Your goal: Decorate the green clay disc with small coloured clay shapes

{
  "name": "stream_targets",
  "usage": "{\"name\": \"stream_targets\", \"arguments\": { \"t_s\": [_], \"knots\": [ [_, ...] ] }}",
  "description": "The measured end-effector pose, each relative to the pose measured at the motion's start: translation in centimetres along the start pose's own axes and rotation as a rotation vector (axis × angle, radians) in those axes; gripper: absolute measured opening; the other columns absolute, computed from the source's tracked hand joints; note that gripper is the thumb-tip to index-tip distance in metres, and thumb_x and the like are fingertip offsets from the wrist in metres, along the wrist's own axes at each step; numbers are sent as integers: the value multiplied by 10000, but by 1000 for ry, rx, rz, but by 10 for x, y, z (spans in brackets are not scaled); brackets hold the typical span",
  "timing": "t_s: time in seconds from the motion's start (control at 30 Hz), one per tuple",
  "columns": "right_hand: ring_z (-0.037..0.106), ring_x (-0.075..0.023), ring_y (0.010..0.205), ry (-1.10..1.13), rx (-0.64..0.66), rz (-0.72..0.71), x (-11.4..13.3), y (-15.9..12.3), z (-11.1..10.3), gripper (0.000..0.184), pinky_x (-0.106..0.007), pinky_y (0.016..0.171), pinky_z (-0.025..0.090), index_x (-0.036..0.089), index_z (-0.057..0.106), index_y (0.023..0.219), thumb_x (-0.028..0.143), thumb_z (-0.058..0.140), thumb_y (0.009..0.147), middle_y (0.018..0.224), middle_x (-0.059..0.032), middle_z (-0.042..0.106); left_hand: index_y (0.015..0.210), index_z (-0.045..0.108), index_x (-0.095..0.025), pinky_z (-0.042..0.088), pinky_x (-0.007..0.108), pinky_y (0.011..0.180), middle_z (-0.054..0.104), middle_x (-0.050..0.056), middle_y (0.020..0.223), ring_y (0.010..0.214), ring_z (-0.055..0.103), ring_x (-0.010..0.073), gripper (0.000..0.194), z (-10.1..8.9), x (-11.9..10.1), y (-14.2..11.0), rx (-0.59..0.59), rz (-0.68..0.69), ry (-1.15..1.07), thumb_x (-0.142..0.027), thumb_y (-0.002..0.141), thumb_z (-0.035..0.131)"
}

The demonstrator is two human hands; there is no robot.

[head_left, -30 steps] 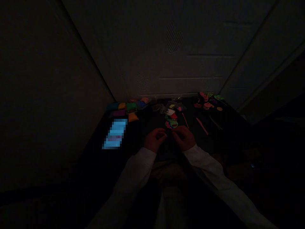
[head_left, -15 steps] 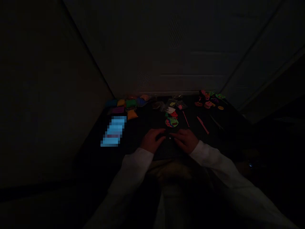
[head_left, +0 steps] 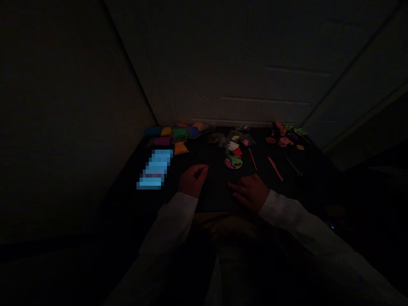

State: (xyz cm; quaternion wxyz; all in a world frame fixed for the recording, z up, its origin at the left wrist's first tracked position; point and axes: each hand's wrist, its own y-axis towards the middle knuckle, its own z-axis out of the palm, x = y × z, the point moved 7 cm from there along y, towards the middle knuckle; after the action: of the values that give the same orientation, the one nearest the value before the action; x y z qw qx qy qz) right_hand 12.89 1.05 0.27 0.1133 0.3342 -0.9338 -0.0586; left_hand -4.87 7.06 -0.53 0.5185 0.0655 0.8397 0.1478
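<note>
My left hand (head_left: 193, 179) is raised a little over the dark table, thumb and forefinger pinched together. Whatever may be between those fingertips is too small and dark to make out. My right hand (head_left: 251, 192) rests on the table with the forefinger stretched out to the left and the thumb apart below it. I see nothing held in it. Between and beyond the hands lies a round, decorated clay piece (head_left: 233, 162) in green, blue and pink. Just behind it are a red lump (head_left: 237, 151) and a white lump (head_left: 232, 145).
Coloured clay packets, among them an orange packet (head_left: 181, 148) and a purple packet (head_left: 160, 140), lie at the back left. A bright blurred screen (head_left: 155, 169) is left. Pink sticks, one a knife-like tool (head_left: 275, 168), lie right. Colourful clay figures (head_left: 284, 142) stand at the back right.
My left hand has moved left, away from the right hand, and its fingers have closed into a pinch. The small white bit between the hands is no longer visible. The view has shifted slightly.
</note>
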Motion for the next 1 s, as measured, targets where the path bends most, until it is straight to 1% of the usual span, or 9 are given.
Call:
{"name": "stream_targets", "arguments": {
  "t_s": [0.07,0.2,0.33,0.37,0.47,0.63,0.77,0.87,1.0],
  "knots": [
    [462,-162,818,-7,2,2,0,0,0,403,-333,736,248,225,455,1191,386,332,842,869,-69,543,846,592,-139,420,334,778,609,43,859,821,546,133,209,0,-1,0,3,4,-2,-312,759,514],
    [464,-152,785,-17,28,-31,3,0,6,386,-334,731,244,293,458,1178,418,349,829,841,-43,547,840,592,-145,427,336,767,612,34,865,818,551,136,215,1,-1,0,10,8,2,-328,759,511],
    [459,-173,781,-37,18,4,-1,0,11,458,-345,707,244,209,436,1209,439,331,827,850,-84,550,849,588,-141,428,342,766,607,36,863,817,549,135,223,2,0,0,9,16,7,-331,763,508],
    [458,-172,779,-37,20,1,-1,0,11,456,-345,708,243,219,436,1209,443,336,824,851,-81,551,848,588,-140,428,342,766,606,38,859,814,548,134,223,2,0,0,9,19,6,-329,765,507],
    [460,-158,777,-28,28,-16,2,0,12,411,-341,728,242,308,443,1188,452,368,810,840,-46,551,848,590,-141,429,339,764,606,41,848,807,548,132,218,3,0,0,16,24,-2,-325,766,507],
    [474,-178,797,-19,1,65,-7,3,11,439,-337,707,267,236,457,1190,444,357,816,855,-75,556,854,591,-140,427,344,775,607,44,858,826,547,136,222,3,1,-1,13,27,-9,-327,763,510],
    [501,-165,799,22,-30,120,-18,6,12,442,-311,691,301,230,458,1181,448,395,801,869,-62,560,838,596,-145,424,342,778,609,39,849,820,546,133,215,2,0,-1,5,38,-6,-327,763,508],
    [514,-167,815,49,-66,162,-22,10,12,420,-305,692,317,204,514,1103,457,436,777,872,-60,569,835,596,-144,429,331,755,612,34,844,798,549,130,214,2,-1,-1,3,41,1,-325,761,510],
    [531,-159,814,74,-83,177,-19,16,13,265,-301,701,317,219,588,914,408,479,764,839,-36,591,834,603,-144,430,313,739,618,40,838,785,552,127,210,1,-2,-1,-1,43,7,-318,755,515]
  ]
}}
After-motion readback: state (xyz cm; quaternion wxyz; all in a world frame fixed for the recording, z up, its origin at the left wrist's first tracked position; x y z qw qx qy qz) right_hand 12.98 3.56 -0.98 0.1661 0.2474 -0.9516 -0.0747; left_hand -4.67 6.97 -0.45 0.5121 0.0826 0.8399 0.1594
